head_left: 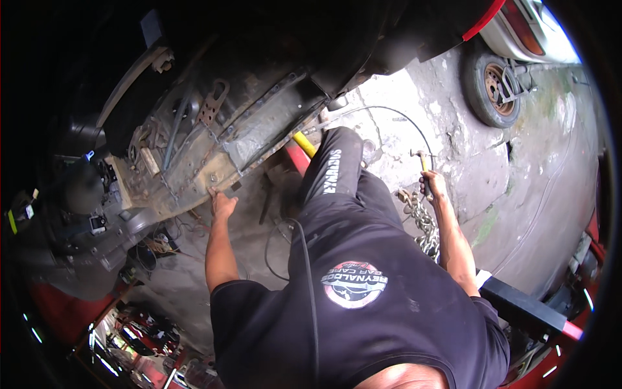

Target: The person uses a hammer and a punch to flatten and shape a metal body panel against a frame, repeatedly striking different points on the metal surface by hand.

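Note:
My left hand [223, 204] reaches to a bare, dirty metal frame rail [194, 188] of a stripped vehicle body. Its index finger is stretched out against the rail's edge, close to a bolt hole, and the hand holds nothing that I can see. Out to the right, my right hand [434, 185] is closed around the dark grip of a hammer [424, 161]. The hammer's shaft is yellow and its metal head points away from me, apart from the vehicle. A flat grey panel [259, 135] runs along the frame farther up.
A heavy chain [424, 227] hangs or lies beside my right forearm. A tyre on a rusty rim [494, 89] lies at the far right, near a white car [531, 29]. Black cable [414, 123] curves over the concrete floor. A dark beam [521, 305] stands at lower right.

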Tool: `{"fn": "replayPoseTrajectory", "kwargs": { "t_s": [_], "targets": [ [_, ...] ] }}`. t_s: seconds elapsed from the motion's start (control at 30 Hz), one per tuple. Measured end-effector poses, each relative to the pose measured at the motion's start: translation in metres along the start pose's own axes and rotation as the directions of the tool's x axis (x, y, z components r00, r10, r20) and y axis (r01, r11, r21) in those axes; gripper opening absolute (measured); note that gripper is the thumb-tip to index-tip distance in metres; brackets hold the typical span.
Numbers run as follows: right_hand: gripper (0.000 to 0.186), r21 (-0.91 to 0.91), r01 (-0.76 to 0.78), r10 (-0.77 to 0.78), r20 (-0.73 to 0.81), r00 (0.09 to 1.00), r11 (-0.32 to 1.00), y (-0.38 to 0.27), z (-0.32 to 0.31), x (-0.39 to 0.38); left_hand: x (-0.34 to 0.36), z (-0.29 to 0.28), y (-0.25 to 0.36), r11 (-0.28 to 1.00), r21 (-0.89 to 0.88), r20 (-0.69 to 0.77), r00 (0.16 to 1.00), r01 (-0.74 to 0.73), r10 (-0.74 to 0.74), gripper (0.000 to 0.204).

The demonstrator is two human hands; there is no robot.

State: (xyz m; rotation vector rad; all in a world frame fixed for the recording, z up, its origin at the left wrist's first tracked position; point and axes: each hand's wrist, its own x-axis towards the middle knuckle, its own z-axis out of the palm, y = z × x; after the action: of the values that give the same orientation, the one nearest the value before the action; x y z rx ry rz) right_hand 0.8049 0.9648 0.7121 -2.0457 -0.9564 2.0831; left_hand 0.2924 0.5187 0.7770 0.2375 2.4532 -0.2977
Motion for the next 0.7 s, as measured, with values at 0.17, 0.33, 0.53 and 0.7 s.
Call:
{"fn": "replayPoseTrajectory", "kwargs": {
  "t_s": [0.17, 0.33, 0.53, 0.7],
  "targets": [
    [0.010, 0.121, 0.043, -0.044, 0.000, 0.999, 0.992, 0.001, 0.004, -0.019, 0.011, 0.015, -0.018, 1.000, -0.031, -0.032, 0.999, 0.000, -0.001, 0.105],
    [0.008, 0.133, 0.201, -0.196, -0.052, 0.979, 0.971, -0.012, 0.006, -0.030, 0.022, 0.025, -0.030, 0.997, -0.078, -0.053, 0.998, -0.017, 0.013, 0.101],
    [0.031, -0.002, 0.332, -0.332, 0.017, 0.943, 0.943, -0.056, 0.018, -0.046, 0.015, 0.013, -0.014, 0.993, -0.111, -0.045, 0.998, 0.029, -0.034, 0.092],
    [0.060, 0.008, 0.437, -0.435, 0.120, 0.892, 0.899, -0.085, 0.040, -0.072, 0.017, 0.015, -0.018, 0.987, -0.154, -0.045, 0.998, 0.036, -0.043, 0.089]
  ]
}}
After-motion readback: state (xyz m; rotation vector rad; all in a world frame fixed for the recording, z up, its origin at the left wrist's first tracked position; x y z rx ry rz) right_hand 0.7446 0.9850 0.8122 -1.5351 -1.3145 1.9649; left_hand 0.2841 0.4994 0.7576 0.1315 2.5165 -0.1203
